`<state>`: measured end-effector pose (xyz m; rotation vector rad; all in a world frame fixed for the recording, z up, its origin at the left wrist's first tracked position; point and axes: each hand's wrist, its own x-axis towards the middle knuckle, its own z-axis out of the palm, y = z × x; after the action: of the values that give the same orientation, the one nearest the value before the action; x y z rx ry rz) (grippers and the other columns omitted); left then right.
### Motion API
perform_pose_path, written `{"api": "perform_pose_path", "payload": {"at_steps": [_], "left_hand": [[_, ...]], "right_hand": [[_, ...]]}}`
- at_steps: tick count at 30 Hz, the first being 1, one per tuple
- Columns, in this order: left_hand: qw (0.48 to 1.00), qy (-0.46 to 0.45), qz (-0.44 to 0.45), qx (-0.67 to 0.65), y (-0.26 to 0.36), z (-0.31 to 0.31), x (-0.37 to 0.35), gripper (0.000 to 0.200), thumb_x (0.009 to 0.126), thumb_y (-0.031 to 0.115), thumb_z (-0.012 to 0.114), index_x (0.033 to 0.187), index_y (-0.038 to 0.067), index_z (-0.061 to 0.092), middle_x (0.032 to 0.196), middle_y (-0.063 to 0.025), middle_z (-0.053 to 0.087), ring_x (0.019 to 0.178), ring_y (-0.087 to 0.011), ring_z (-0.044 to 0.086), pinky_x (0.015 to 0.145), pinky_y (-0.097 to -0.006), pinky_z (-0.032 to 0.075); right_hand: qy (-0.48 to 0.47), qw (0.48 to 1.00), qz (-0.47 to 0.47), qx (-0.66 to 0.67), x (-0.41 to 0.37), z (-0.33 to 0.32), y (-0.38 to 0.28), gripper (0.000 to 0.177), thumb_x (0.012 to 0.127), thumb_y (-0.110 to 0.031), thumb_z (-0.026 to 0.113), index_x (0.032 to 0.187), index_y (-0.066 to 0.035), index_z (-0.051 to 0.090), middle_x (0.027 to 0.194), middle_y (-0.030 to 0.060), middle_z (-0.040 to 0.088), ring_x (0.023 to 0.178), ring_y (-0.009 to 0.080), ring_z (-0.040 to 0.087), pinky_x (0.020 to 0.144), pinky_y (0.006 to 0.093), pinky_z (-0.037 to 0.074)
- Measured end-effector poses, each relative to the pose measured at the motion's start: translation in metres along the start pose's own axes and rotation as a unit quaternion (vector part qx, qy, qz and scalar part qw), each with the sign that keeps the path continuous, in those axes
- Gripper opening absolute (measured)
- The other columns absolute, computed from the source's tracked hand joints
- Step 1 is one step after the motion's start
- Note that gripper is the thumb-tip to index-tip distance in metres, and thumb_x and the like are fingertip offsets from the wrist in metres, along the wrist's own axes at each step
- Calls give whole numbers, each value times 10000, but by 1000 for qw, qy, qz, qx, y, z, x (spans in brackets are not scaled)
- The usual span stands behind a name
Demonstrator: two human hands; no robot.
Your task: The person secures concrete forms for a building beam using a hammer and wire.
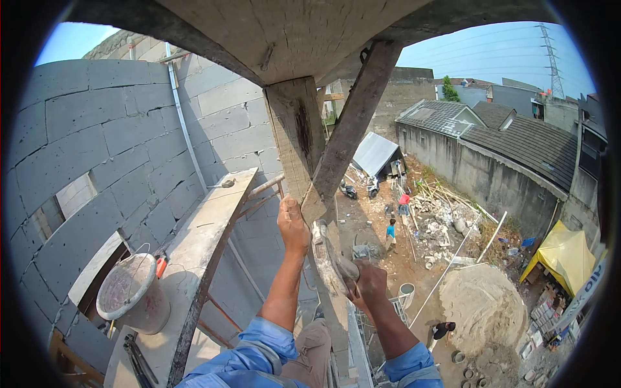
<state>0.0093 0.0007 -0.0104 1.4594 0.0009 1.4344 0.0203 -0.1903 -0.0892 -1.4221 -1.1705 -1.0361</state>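
My left hand [293, 226] is closed at the left edge of an upright wooden post [294, 129], thumb uppermost. A diagonal wooden brace [359, 107] meets the post just above it. Lower and to the right, my right hand [370, 284] wraps the handle of a cement-crusted hand tool [328, 262] that looks like a plastering float. The tool stands nearly on edge against the post. Its far face is hidden, and my right fingers partly cover the handle.
On the plank [213, 213] at left stand a white bucket [134, 294], an orange-handled tool [161, 266] and black long-handled pincers [138, 362]. A grey block wall [97, 136] borders it. Far below right are a sand pile [482, 304], rubble and several people.
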Motion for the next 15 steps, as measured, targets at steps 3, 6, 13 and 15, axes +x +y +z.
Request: {"api": "perform_pose_path", "payload": {"at_steps": [3, 6, 13, 15], "left_hand": [[1000, -14, 11, -20, -8, -2, 1, 493, 1033, 428, 414, 1167, -26, 551, 1050, -82, 614, 939, -136, 554, 850, -267, 441], [1000, -20, 14, 15, -12, -7, 1, 498, 1034, 419, 414, 1197, -34, 542, 1061, -89, 624, 962, -141, 561, 865, -269, 442], [999, -7, 29, -18, -23, -8, 6, 484, 1036, 404, 415, 1192, -33, 555, 1049, -93, 627, 964, -147, 560, 866, -286, 443], [998, -4, 29, 64, -27, -11, 5, 488, 1036, 404, 417, 1181, -39, 561, 1059, -96, 627, 970, -147, 563, 864, -286, 447]], "right_hand": [[114, 932, -173, 296, -2, -1, -3, 238, 793, -167, 716, 917, -56, 546, 674, 98, 591, 550, 266, 608, 482, 349, 483], [14, 988, -57, 141, 13, 13, 27, 248, 826, -206, 707, 914, -41, 544, 626, 106, 589, 557, 305, 625, 474, 373, 484], [102, 942, -103, 302, 2, 6, 11, 293, 842, -192, 721, 959, -17, 516, 640, 130, 605, 536, 336, 618, 464, 379, 477], [170, 901, -225, 329, 7, 12, 16, 294, 849, -202, 723, 957, -21, 518, 637, 123, 602, 523, 318, 618, 465, 372, 480]]}}
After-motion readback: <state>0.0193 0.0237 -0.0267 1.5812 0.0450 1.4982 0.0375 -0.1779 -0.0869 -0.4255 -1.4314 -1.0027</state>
